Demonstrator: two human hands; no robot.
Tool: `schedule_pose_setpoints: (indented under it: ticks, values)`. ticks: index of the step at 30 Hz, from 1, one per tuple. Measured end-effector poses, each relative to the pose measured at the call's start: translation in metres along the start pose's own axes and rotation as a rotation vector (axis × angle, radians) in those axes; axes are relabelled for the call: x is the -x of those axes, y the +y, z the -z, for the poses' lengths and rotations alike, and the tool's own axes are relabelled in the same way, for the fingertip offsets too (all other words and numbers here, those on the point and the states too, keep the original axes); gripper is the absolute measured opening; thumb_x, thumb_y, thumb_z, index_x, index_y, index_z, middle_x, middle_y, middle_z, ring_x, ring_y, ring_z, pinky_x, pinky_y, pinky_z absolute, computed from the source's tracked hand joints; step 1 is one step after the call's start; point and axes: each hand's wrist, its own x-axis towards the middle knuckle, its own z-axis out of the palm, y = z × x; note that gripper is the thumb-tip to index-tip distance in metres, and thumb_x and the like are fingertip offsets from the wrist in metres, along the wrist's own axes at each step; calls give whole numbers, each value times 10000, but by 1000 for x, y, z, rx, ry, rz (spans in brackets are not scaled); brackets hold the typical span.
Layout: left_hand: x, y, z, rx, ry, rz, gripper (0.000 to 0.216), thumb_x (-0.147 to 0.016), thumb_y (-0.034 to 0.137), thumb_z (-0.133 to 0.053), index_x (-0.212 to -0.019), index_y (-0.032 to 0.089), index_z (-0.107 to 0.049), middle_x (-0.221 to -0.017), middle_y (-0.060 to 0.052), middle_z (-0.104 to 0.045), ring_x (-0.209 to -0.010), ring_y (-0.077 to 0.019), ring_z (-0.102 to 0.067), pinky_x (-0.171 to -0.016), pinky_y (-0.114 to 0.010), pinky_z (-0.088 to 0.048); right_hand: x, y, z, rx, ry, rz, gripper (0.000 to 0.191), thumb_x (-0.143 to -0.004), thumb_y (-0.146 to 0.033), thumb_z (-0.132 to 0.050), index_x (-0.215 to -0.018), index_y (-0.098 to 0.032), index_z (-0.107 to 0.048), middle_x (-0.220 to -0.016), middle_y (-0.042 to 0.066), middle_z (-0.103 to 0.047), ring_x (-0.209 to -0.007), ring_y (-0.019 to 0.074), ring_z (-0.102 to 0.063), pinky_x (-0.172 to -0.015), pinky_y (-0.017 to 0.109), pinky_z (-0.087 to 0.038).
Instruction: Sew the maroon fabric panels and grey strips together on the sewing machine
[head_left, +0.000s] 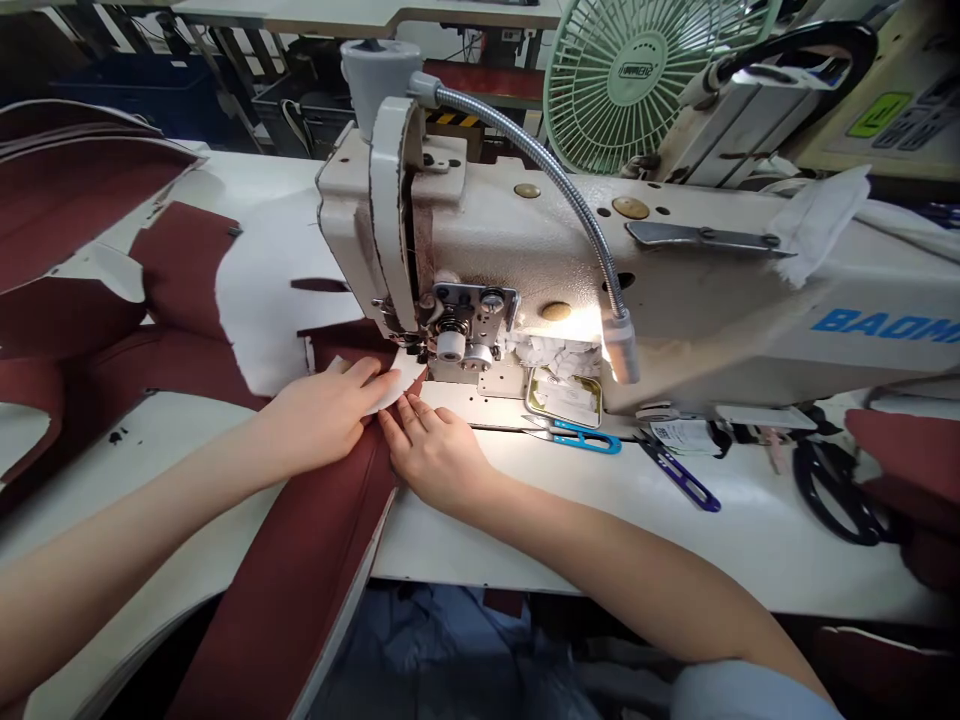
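Observation:
A long strip of dark red fabric (pixel 300 580) with a white backing runs from the table's front edge up under the sewing machine's (pixel 525 260) presser foot (pixel 420 350). My left hand (pixel 322 415) lies flat on the strip just left of the needle, fingers stretched out, pressing a white turned-up edge (pixel 401 380). My right hand (pixel 431 450) rests on the strip's right edge, fingers extended toward the foot. Both hands touch the fabric right in front of the needle.
More dark red pieces (pixel 90 260) lie spread at the left of the white table (pixel 600 540). Blue thread snips (pixel 581 437), purple snips (pixel 679 478) and black scissors (pixel 832 490) lie right of the machine. A gooseneck lamp (pixel 622 345) and a green fan (pixel 645 70) stand behind.

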Motion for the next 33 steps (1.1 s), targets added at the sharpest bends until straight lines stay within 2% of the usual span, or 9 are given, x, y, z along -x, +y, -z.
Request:
schedule_pose_setpoints:
  ticks: [4,8,11,13,16,20,23,28,33]
  values:
    - [-13,-2,-7,-52,119,-159,223,-873,145,-496,-1062,184,-606,-906,-77,-655,-875,-248,-575,-733,-352,-428,-1,-1,-2,8,-3,2,429,-972,-193,-413,-1339,9,-509,-1341,297,-526,-1203,331,-556,-810,416,-500]
    - [-22,14,-16,-89,176,-205,193,-852,58,-455,-728,162,-561,-680,-59,-570,-669,-201,-531,-635,-335,-407,-2,-1,3,-43,-59,-24,346,-977,-193,-412,-1216,-27,-599,-1232,242,-626,-1149,301,-573,-794,399,-497]
    - [-29,17,-24,94,213,-185,185,-816,62,-442,-689,180,-507,-697,-40,-562,-654,-176,-536,-614,-300,-413,9,9,24,-139,-115,-57,369,-972,-266,-477,-1286,-93,-564,-1302,150,-612,-1159,250,-565,-829,361,-493]
    - [-32,14,-29,265,224,-110,92,-819,138,-462,-755,188,-503,-740,-20,-580,-668,-161,-559,-607,-269,-420,26,23,44,-177,-134,-149,390,-957,-285,-517,-1322,-150,-547,-1313,89,-616,-1100,209,-597,-836,315,-486]
    - [-33,9,-35,416,253,25,69,-845,245,-485,-796,200,-472,-696,12,-583,-608,-147,-564,-545,-241,-385,63,51,70,-61,-88,-454,281,-971,-218,-458,-1173,-196,-652,-1109,54,-701,-915,175,-644,-737,267,-462]
    - [-32,7,-38,505,261,101,140,-908,274,-428,-969,191,-524,-664,24,-612,-562,-148,-576,-540,-239,-372,105,85,76,233,-16,-722,291,-988,-250,-420,-1073,-187,-691,-1042,66,-696,-803,179,-632,-642,270,-407]
    - [-31,4,-36,623,238,69,248,-931,232,-360,-1022,204,-588,-833,4,-679,-722,-146,-635,-652,-238,-429,116,98,65,346,-27,-727,304,-990,-264,-416,-1014,-185,-709,-997,64,-696,-803,186,-621,-612,276,-378]
    - [-30,-2,-30,848,170,80,282,-877,198,-377,-789,196,-645,-917,8,-678,-834,-141,-621,-775,-239,-443,118,99,59,379,25,-687,301,-983,-244,-432,-899,-181,-715,-925,48,-697,-766,173,-614,-590,276,-362]
    - [-30,-8,-24,1104,50,133,230,-867,303,-505,-787,192,-689,-924,-9,-672,-865,-170,-609,-808,-252,-434,104,73,75,120,218,-646,218,-970,-289,-501,-910,-195,-689,-902,30,-686,-685,143,-605,-613,253,-415]
